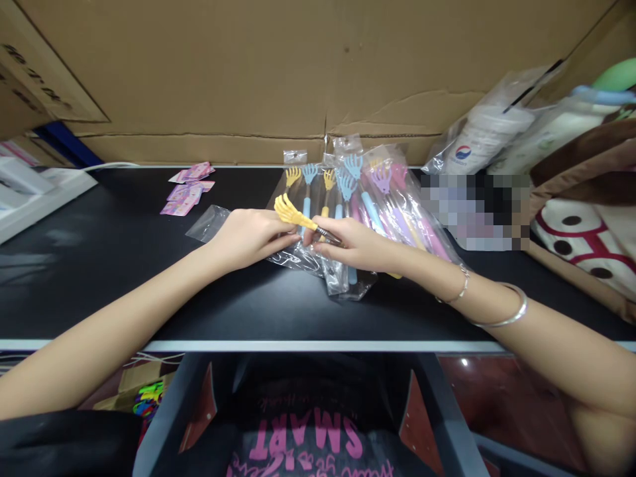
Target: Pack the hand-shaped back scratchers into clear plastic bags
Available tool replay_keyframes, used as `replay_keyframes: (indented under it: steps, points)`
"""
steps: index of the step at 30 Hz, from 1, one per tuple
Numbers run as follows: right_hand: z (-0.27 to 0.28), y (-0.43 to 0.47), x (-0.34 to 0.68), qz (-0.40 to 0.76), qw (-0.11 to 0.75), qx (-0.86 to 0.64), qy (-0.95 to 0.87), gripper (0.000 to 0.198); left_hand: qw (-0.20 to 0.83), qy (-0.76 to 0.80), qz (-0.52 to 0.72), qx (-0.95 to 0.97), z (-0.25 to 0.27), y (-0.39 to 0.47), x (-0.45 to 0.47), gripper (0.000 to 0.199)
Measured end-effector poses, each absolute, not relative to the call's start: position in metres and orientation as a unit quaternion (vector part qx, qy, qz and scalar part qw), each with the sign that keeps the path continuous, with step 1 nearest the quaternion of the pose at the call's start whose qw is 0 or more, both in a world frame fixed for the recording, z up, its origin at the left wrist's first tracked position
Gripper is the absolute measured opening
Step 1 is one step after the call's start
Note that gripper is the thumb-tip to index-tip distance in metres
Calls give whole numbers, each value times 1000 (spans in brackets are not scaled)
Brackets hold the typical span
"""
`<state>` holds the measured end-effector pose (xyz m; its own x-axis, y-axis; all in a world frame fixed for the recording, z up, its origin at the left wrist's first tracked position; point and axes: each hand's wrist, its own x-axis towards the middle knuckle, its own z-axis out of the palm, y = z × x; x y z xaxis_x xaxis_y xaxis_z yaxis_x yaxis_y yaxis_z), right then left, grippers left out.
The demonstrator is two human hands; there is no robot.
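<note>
My right hand (355, 244) is closed around the dark and metal shaft of a back scratcher. Its yellow claw-shaped head (293, 213) points left, over the fingers of my left hand (253, 235). That left hand is closed on a clear plastic bag (211, 222), whose end sticks out to its left; the fingertips are partly hidden. Just beyond both hands lie several bagged back scratchers, among them a blue one (354, 165), a purple one (381, 179) and a yellow one (293, 175).
Small pink printed cards (186, 192) lie on the black table (124, 265) at the left, near a white device (44, 195). A cardboard wall (223, 73) closes off the back. At the right stand a bagged cup (489, 136), a bottle (571, 122) and a cloth bag (586, 232).
</note>
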<state>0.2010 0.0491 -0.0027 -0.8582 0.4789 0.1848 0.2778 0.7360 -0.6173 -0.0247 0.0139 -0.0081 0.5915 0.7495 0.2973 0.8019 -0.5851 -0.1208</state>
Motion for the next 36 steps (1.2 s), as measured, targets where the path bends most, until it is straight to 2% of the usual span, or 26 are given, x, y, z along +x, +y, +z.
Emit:
replay_keyframes:
  steps: [15, 24, 30, 36]
  points:
    - [3, 56, 204, 405, 166, -184, -880, 16, 75, -485, -136, -860, -4, 13, -24, 43]
    - [14, 54, 209, 502, 116, -226, -827, 32, 32, -526, -169, -833, -2, 14, -25, 44]
    - [14, 51, 208, 544, 149, -257, -785, 19, 48, -537, -191, -820, 2, 12, -23, 44]
    - [12, 51, 207, 565, 160, -252, -769, 21, 38, -556, -200, -806, 5, 12, -23, 44]
